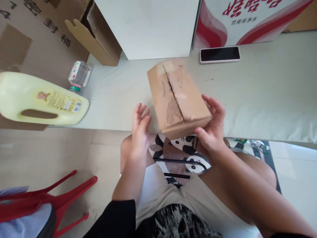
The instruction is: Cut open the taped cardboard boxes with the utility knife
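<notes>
The small cardboard box (pixel 177 96) is in front of the person, over the front part of the table (pixel 262 89), which has a pale green cover. Its near end reaches past the table edge. The view does not show clearly if the far end touches the table. The two top flaps meet in a seam with a narrow dark gap, and the cardboard around it is worn and marked.

The right hand (pixel 212 124) has its grip closed on the near right corner of this box, with the fingers at the right side and the thumb at the near end. The left hand (pixel 141 127) is open, with the fingers lightly bent. It is just beside the left side of the box, and apart from it.

Behind the box stands a white box (pixel 153 28). To the right of this, a dark-screened phone (pixel 220 54) with a pale pink edge lies in front of a red and white carton (pixel 237 19) with Chinese writing. On the left there are a narrow, open cardboard box (pixel 101 39), a clear plastic bottle (pixel 79 74) with a green cap, and a big pale yellow jug (pixel 44 99) with a handle. Behind them is a large brown carton (pixel 47 49).

Below, a red plastic seat (pixel 59 201) with some cloth is on the tiled floor (pixel 104 152), and a panda-patterned mat (pixel 173 153) is seen between the person's legs.
</notes>
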`<action>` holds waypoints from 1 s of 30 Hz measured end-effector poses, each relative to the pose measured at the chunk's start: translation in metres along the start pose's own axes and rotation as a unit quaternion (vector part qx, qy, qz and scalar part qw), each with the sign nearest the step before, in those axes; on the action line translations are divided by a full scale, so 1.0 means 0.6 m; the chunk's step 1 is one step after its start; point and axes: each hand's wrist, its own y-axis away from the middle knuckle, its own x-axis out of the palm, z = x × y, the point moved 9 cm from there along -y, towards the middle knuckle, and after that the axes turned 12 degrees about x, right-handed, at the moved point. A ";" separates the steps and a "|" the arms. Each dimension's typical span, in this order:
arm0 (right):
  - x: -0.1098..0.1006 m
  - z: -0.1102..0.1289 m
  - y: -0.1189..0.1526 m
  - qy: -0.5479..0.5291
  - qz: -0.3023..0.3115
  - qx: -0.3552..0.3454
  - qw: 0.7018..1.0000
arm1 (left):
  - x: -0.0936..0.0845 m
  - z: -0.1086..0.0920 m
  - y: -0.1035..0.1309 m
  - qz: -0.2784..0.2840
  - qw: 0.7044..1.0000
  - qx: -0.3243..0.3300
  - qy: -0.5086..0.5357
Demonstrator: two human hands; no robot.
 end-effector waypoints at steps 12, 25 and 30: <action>-0.041 -0.030 -0.021 0.031 -0.055 0.081 0.995 | 0.126 -0.186 0.034 0.205 0.870 0.389 -0.221; -0.107 -0.130 -0.075 0.389 -0.001 0.301 0.870 | 0.133 -0.184 0.041 0.182 0.884 0.365 -0.228; -0.184 -0.023 -0.091 0.039 -0.224 0.213 0.950 | 0.165 -0.192 0.051 0.204 0.886 0.356 -0.216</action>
